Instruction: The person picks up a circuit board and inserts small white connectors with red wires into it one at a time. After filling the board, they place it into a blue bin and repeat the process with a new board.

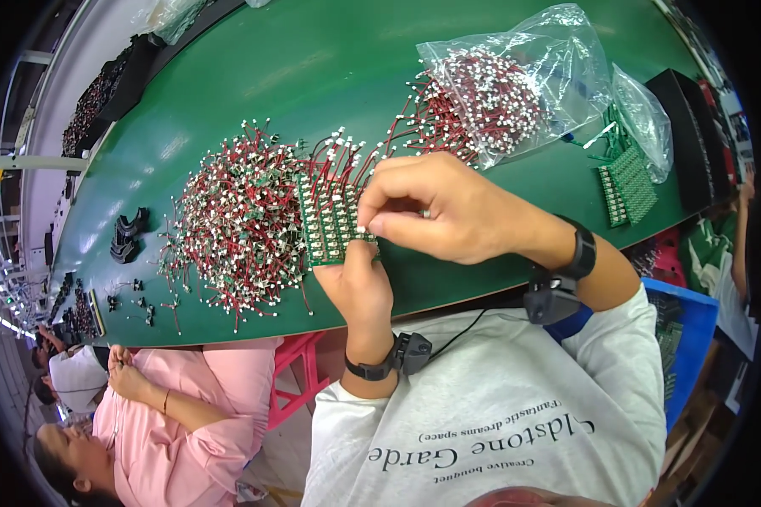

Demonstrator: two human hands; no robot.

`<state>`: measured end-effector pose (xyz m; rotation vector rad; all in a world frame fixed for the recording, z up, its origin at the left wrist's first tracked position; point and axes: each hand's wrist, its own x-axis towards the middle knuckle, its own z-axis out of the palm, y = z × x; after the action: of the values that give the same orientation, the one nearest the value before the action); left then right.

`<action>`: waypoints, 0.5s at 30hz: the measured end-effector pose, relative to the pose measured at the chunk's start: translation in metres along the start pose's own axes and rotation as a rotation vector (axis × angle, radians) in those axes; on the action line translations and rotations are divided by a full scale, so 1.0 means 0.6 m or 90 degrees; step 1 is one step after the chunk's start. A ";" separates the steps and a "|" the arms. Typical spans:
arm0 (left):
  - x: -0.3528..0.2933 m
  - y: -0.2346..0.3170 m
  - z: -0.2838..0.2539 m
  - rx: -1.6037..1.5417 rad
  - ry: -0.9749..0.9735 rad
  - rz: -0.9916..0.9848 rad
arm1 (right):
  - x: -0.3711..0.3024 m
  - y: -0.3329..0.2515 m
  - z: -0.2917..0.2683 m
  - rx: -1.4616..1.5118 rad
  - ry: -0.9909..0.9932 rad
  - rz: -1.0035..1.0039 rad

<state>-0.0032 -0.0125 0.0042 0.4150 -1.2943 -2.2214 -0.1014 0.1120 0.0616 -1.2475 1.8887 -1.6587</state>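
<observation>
A green panel of small circuit boards (328,221) lies on the green table in front of me, with red wires and white plugs standing up from its far edge. My left hand (359,287) is closed on the panel's near edge, thumb on top and the other fingers hidden. Over the panel's right side, my right hand (448,207) pinches thumb and forefinger together at a small white wire connector (361,230). Just left of the panel spreads a big heap of red wires with white plugs and small green boards (237,220).
Beyond my right hand, a clear plastic bag (571,80) partly covers more red wires with white plugs (482,97). Green board panels (630,190) lie near a black box (685,135) at right. Black parts (127,237) sit far left. A person in pink (186,406) sits at my left.
</observation>
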 end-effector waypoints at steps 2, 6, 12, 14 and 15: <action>-0.004 -0.005 0.005 0.003 -0.019 0.000 | 0.003 0.008 0.012 -0.056 0.025 -0.029; -0.014 -0.005 0.028 0.002 -0.054 0.008 | 0.004 0.030 0.032 -0.162 0.097 -0.114; -0.018 -0.009 0.019 0.008 -0.080 -0.002 | -0.002 0.038 0.035 -0.296 0.109 -0.117; -0.019 -0.013 0.016 0.046 -0.073 0.015 | -0.002 0.038 0.038 -0.334 0.109 -0.119; -0.020 -0.013 0.016 0.047 -0.073 0.015 | -0.002 0.039 0.040 -0.333 0.106 -0.115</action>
<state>-0.0009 0.0045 0.0021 0.3010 -1.4361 -2.2109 -0.0924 0.0963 0.0335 -1.5501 2.4859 -1.4307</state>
